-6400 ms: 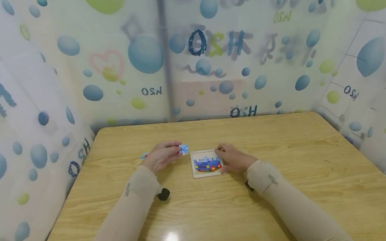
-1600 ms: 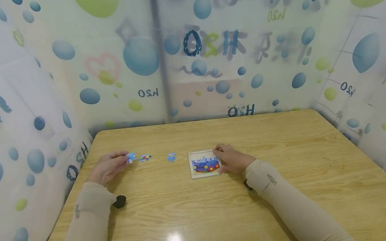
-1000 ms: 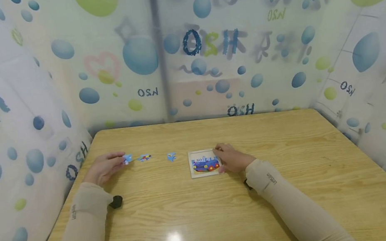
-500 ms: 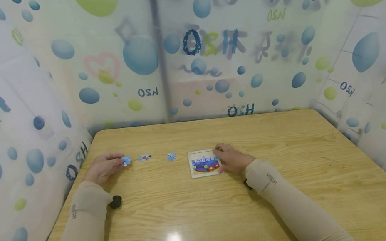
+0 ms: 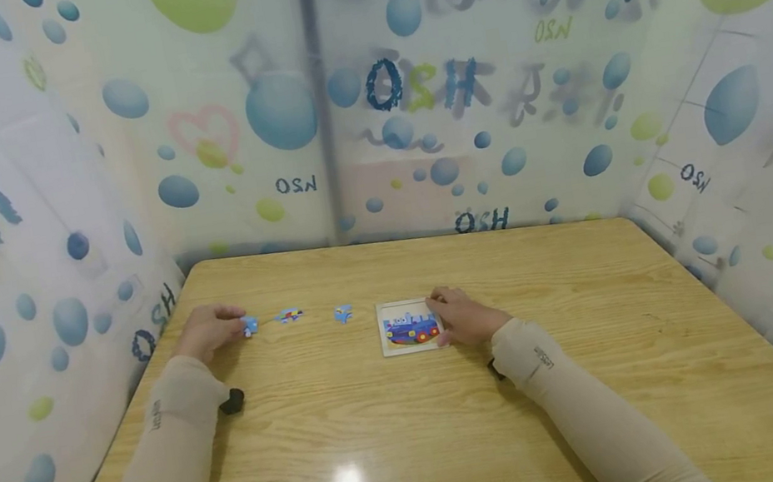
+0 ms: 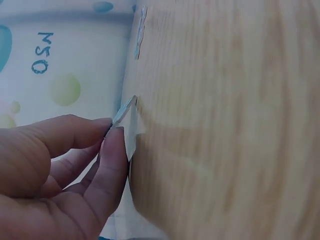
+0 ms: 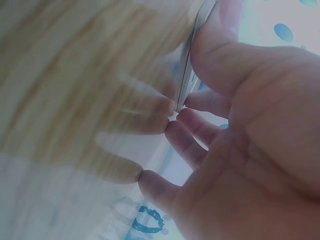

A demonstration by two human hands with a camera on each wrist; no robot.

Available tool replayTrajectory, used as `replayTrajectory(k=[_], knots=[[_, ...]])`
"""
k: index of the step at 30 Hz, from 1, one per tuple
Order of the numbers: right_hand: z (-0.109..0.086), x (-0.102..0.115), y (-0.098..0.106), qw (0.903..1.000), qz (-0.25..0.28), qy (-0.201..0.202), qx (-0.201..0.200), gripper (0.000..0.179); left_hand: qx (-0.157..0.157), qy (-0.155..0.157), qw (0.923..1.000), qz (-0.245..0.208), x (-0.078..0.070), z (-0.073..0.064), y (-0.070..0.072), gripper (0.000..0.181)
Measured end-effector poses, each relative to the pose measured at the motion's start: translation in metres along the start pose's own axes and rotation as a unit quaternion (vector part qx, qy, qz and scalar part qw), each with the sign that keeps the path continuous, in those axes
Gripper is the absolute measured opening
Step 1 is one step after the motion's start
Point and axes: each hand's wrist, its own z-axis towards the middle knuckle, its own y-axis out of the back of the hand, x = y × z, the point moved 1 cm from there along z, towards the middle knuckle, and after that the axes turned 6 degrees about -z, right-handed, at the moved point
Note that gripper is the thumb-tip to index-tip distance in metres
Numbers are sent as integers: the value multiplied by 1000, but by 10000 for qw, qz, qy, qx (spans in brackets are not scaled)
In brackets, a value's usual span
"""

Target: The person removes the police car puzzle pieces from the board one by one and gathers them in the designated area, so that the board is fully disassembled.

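Observation:
My left hand (image 5: 207,334) is over the far left of the table, pinching a light blue jigsaw piece (image 5: 250,326) between thumb and fingertips. In the left wrist view the jigsaw piece (image 6: 124,111) is seen edge-on, tilted, its far tip at or just above the tabletop. My right hand (image 5: 469,315) grips the right side of a small framed puzzle board (image 5: 411,349), which lies flat and shows a blue cartoon train. The right wrist view shows the board's thin edge (image 7: 185,75) beside the thumb, with fingertips resting on the table. Fingers hide the board's right edge.
Two loose jigsaw pieces lie on the wooden table (image 5: 415,422) between my left hand and the board: a multicoloured piece (image 5: 289,315) and a blue piece (image 5: 343,313). Printed curtain walls (image 5: 251,153) stand behind the table and at both sides.
From beside the board, my left hand has moved left; a blue piece now lies where it was. Lately its pinched piece has turned and shifted slightly left and down. The right hand stays put.

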Motion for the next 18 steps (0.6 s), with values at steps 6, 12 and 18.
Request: replayTrajectory(k=[6, 12, 18], knots=[[0, 0, 0, 10000, 18, -8, -17, 77, -378, 200, 9970, 645, 2, 7, 0, 32], [-1, 2, 1, 10000, 44, -39, 4, 78, -451, 95, 9940, 990, 1, 8, 0, 31], [0, 1, 0, 9999, 117, -66, 1, 77, -645, -56, 9879, 1409, -4, 4, -2, 35]])
